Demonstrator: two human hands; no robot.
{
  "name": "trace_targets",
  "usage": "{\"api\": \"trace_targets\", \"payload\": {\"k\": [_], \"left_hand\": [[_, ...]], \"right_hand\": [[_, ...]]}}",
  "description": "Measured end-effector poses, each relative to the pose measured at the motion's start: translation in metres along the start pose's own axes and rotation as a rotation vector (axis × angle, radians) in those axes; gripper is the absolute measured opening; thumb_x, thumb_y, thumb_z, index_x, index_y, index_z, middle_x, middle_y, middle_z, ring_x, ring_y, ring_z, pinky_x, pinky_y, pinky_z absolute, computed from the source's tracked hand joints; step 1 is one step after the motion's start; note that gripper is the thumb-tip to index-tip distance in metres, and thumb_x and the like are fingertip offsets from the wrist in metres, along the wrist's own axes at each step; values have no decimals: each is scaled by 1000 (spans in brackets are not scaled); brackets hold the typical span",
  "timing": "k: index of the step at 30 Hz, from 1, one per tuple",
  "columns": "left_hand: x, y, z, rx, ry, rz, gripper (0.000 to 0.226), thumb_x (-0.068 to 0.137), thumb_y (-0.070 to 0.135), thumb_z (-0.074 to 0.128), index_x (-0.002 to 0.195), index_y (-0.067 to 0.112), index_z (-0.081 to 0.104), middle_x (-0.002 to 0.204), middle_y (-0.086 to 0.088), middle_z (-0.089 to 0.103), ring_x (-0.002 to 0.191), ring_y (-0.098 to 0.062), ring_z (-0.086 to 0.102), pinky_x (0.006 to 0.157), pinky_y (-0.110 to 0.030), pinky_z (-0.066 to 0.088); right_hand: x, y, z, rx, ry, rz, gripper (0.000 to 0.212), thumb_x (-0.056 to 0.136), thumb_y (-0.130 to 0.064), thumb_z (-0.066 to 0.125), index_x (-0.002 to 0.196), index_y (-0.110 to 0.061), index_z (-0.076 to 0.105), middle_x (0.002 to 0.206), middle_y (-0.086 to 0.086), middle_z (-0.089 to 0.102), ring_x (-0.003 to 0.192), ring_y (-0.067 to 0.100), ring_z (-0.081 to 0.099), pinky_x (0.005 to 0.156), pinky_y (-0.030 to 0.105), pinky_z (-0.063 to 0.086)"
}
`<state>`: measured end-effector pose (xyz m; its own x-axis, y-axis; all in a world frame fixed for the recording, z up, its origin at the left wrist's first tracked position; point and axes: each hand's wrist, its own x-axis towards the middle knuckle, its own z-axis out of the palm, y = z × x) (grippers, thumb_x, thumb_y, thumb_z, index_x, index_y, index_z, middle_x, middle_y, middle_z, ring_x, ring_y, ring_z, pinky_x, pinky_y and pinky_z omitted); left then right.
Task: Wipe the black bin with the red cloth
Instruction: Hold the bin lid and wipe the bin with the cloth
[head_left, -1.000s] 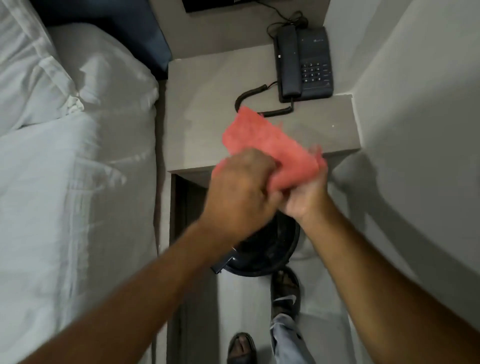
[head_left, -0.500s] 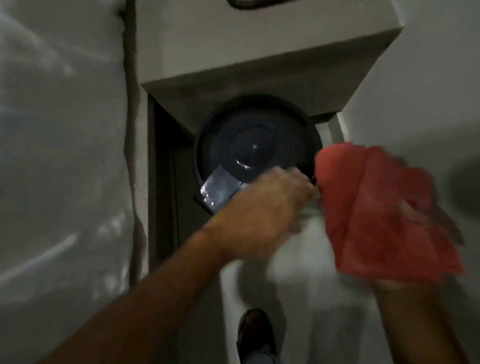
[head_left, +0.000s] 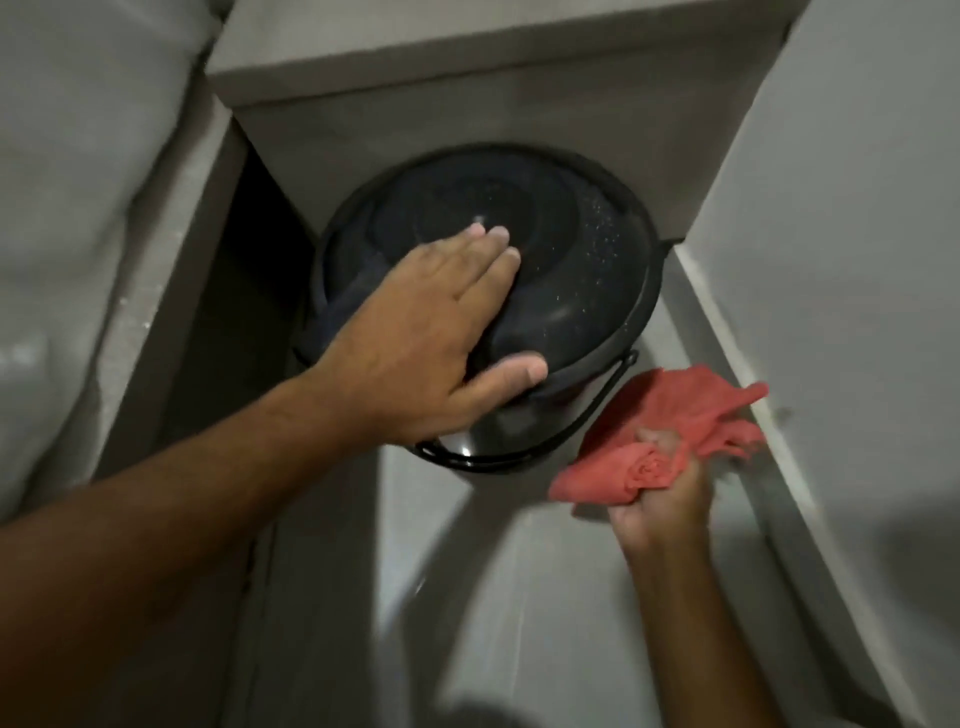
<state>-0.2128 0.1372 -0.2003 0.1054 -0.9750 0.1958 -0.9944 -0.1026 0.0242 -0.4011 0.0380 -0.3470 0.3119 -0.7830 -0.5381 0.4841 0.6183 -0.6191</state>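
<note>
Our left hand (head_left: 431, 338) lies flat and open on the domed lid of the black bin (head_left: 571, 270), fingers spread toward the lid's centre and the thumb hooked over the near rim; it grips nothing, only presses down. Our right hand (head_left: 660, 499) is closed in a fist around the red cloth (head_left: 691, 415), which is bunched at the palm with loose corners trailing toward the white wall (head_left: 857, 260); the cloth hangs just beside the bin's near right side, not yet touching it. The bin stands on the floor, tucked partly under the grey bedside ledge (head_left: 467, 67), its wire handle (head_left: 582, 426) hanging down the side nearest us, with the bed (head_left: 78, 182) on its far left. We judge the wiping not yet begun: the lid shows pale specks (dust, probably, though the blur makes it hard to say). To do this well we would keep the left palm steady so the bin cannot slide or tip, fold the cloth into a flatter pad for fuller contact, and sweep from the lid's centre outward before working round the rim and sides, shifting the bracing hand as each part is reached.
</note>
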Motion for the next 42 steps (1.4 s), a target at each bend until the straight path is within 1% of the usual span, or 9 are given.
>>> {"api": "trace_targets", "payload": {"k": [3, 8, 13, 16, 21, 24, 27, 34, 42], "left_hand": [[-1, 4, -4, 18, -27, -21, 109, 76, 80, 46, 145, -4, 36, 154, -23, 34, 146, -33, 25, 116, -48, 25], [0, 5, -12, 5, -121, -23, 111, 62, 66, 60, 144, -5, 35, 154, -25, 33, 146, -36, 26, 115, -51, 27], [-1, 5, -12, 55, -95, -33, 112, 60, 60, 67, 145, -3, 33, 155, -24, 32, 145, -34, 27, 119, -41, 20], [2, 2, -16, 78, -131, 1, 112, 59, 57, 66, 146, -4, 31, 156, -25, 29, 146, -33, 25, 119, -26, 6], [13, -15, -37, 143, -378, 43, 126, 59, 54, 71, 154, 6, 3, 164, -14, 0, 151, -20, -4, 121, -34, 2], [20, -2, -42, 80, -372, -19, 125, 63, 75, 61, 154, 14, 1, 165, -13, 4, 150, -17, 0, 116, -28, 4], [31, 40, -26, 32, -291, -212, 133, 55, 95, 45, 154, 19, -1, 164, -15, 9, 150, -30, 5, 120, -47, 12], [47, 80, -25, 173, -153, -257, 80, 58, 54, 62, 116, 1, 46, 114, -18, 55, 105, -35, 51, 90, -46, 48], [31, 61, -24, 381, -395, -139, 112, 70, 29, 72, 151, 0, 0, 158, -28, 11, 146, -44, 13, 118, -50, 23]], "right_hand": [[-7, -3, 22, 100, -60, 86, 23, 95, -2, 38, 104, -11, 58, 94, 17, 59, 91, 32, 58, 96, 47, 52], [-16, -11, 26, 74, 5, 167, 20, 94, -3, 47, 82, -12, 60, 67, 2, 63, 63, 17, 63, 65, 26, 57], [-16, -19, 19, 51, -54, 155, 36, 98, -19, 56, 132, -9, 60, 107, 11, 69, 106, 31, 65, 106, 48, 47], [-29, -27, -5, -20, -29, 158, 42, 97, -25, 59, 136, -10, 59, 118, 16, 70, 108, 32, 66, 103, 49, 49], [-45, -37, -35, -66, 8, 211, 44, 97, -34, 59, 138, -17, 57, 123, 13, 68, 105, 28, 65, 85, 42, 52], [-47, -37, -32, -68, -16, 206, 40, 97, -33, 59, 134, -18, 59, 112, 10, 70, 99, 26, 67, 74, 38, 53], [-52, -31, -23, -47, -17, 203, 39, 97, -29, 59, 132, -12, 62, 100, 10, 74, 91, 26, 68, 79, 38, 54], [-53, -29, -27, -68, -13, 170, 44, 96, -28, 60, 138, -13, 57, 127, 18, 66, 105, 32, 65, 92, 43, 53], [-44, -29, -33, -74, -6, 169, 44, 95, -30, 61, 137, -14, 58, 132, 22, 64, 120, 39, 60, 109, 54, 44]]}}
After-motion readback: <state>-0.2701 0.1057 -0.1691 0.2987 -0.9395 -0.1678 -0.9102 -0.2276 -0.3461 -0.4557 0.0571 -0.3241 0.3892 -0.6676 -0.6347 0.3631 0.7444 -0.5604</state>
